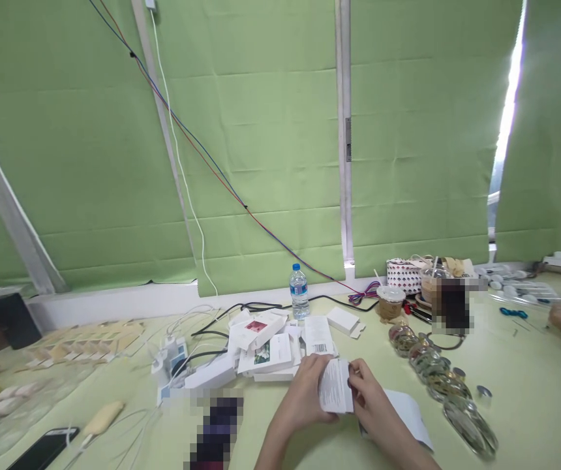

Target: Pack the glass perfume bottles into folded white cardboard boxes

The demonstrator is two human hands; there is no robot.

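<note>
1. I'm looking at two hands close together, both on one small white bundle (336,386). It is up off the counter (520,398), right in the middle of my clock.
2. The left hand (304,391) wraps round one side of it. The right hand (371,398) pinches the other edge with its fingers. I can't tell if the bundle is a box or folded papers, but I see lots of tiny words on it.
3. What looks done: the bundle is picked up, and both hands have a good grip on it.
4. What looks left: it is not put down, so I think this bit is only partway through. I can't tell how many more there are.
5. Between 10 and 11 o'clock, a messy heap of white boxes (268,349) lies on the counter. I can't tell which are full or finished.
6. At 12 o'clock, one white box (344,321) has its end flap sticking out, so that one doesn't look shut.
7. At 4 o'clock, a flat white piece (410,418) lies by the right arm. Nobody's fingers are holding it.
</note>
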